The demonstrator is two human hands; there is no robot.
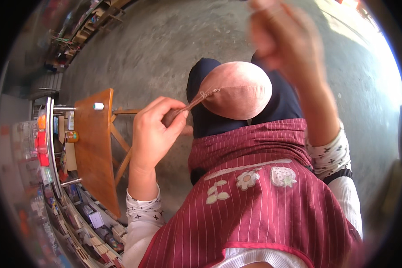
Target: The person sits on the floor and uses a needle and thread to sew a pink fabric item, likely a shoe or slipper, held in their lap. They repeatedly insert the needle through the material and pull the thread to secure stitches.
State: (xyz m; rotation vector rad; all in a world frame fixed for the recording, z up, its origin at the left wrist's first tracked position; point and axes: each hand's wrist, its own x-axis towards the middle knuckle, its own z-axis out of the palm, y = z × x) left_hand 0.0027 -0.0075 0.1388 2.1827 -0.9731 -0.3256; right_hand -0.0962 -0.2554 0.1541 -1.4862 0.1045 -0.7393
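Note:
On my lap lies a pink, dome-shaped cloth piece [242,96], rounded like a padded cup, with a seam running across its middle. It narrows on the left to a gathered, twisted end with small loops of thread or trim near it. My left hand [154,129] pinches that narrow end between thumb and fingers and holds it out from the dome. My right hand [288,42] is raised at the upper right, away from the cloth. It is smeared by motion, so its fingers and anything in them cannot be made out. No thread shows between it and the cloth.
A brown wooden table [91,156] stands to my left with a small white cylinder [98,106] on it. Beyond are a jar [71,136] and shelves [87,223] crowded with goods. My maroon striped apron [272,214] covers my waist above the grey concrete floor [165,49].

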